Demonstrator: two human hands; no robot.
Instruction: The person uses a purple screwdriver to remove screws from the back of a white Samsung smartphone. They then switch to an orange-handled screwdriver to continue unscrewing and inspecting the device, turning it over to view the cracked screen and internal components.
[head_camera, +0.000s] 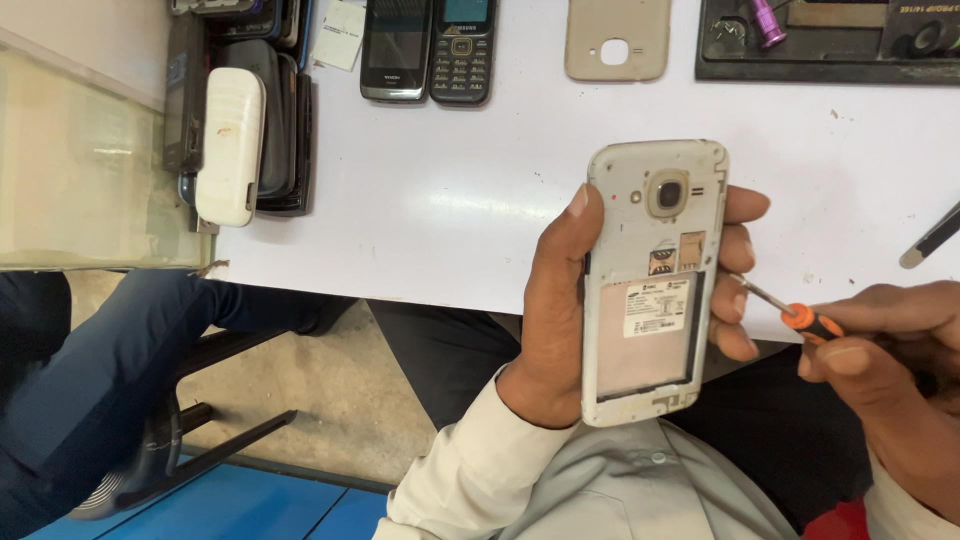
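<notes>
- White surface (450, 190) fills the background beyond both hands, its near edge running just behind the held phone, with bare floor below it.
- Left hand (560, 320) is wrapped around a white smartphone (650, 285), thumb up the one long edge, fingers (738, 290) curled round the other; the phone's back cover is off, camera end pointing away from the person.
- Its long axis runs away from the body, nearly upright in view, tilted a touch.
- Right hand (890, 370) is closed on an orange-handled screwdriver (795, 310), sitting just off the phone's right edge and lower down.
- Screwdriver shaft points up and to the left, its tip right at the left hand's fingers on that edge; whether it touches the phone's frame, I cannot tell.
- So the phone lies directly left of the right hand, near, and the tool crosses its long axis at a slant.
- Beyond the left hand, on the surface: a loose beige back cover (617, 40), two keypad phones (428, 48), and a stack of dark phones with a white case (230, 145) on top.
- Far right of the right hand, a dark tool tray (830, 62).
</notes>
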